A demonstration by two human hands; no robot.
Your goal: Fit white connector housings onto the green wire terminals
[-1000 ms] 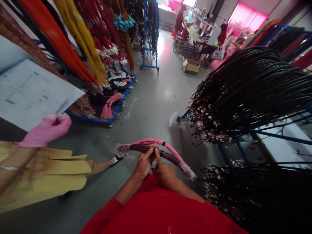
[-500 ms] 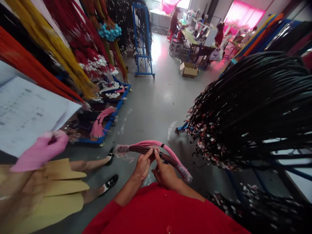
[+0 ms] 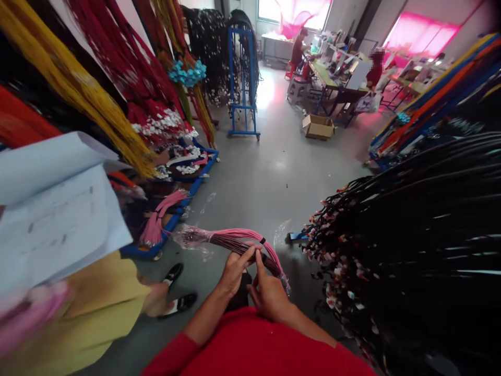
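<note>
A bundle of wires, pink (image 3: 235,233) on one side and brown (image 3: 227,242) on the other, arches in front of my red shirt. My left hand (image 3: 235,269) is closed on its middle, the fingers around the brown wires. Close beside it, my right hand (image 3: 268,287) grips the same bundle, its index finger pointing up to the left fingertips. A black band (image 3: 262,241) circles the pink wires just beyond my fingers. Clear plastic (image 3: 191,236) wraps the left end of the bundle; the right end droops behind my right hand.
At left, a co-worker in a yellow skirt (image 3: 105,313) holds paper sheets (image 3: 58,224). Behind stands a blue rack (image 3: 168,224) with hanging wires and a pink bundle (image 3: 162,214). Black cables (image 3: 422,235) crowd the right. Ahead are a cardboard box (image 3: 318,128) and people at workbenches.
The view has shifted, with the black cables now nearer on the right. The co-worker's sheets have swung lower and folded over. Both my hands keep hold of the wire bundle.
</note>
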